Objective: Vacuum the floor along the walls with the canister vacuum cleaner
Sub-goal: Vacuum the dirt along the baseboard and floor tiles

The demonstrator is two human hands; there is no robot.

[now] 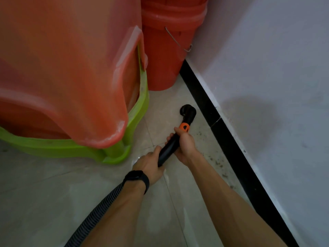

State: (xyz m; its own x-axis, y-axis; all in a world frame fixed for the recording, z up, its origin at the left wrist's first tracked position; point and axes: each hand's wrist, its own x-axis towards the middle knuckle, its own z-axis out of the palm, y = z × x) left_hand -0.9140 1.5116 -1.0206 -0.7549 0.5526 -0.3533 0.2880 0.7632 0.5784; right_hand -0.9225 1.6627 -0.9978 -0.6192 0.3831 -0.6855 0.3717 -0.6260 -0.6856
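Observation:
A black vacuum wand (168, 148) with an orange collar (184, 127) ends in a round black brush nozzle (188, 111). The nozzle sits on the pale tiled floor (53, 193), close to the black skirting board (222, 132). My right hand (184, 145) grips the wand just below the orange collar. My left hand (149, 164) grips its lower end, where the ribbed black hose (94, 213) runs off under my forearm to the bottom edge. The canister itself is out of view. Dark dust specks (216, 160) lie along the skirting.
A white wall (267, 86) rises on the right above the skirting. Stacked plastic stools, orange (71, 77) over green (138, 111), crowd the left. An orange bucket (163, 56) with a wire handle stands in the corner behind the nozzle. A narrow strip of floor lies between stools and wall.

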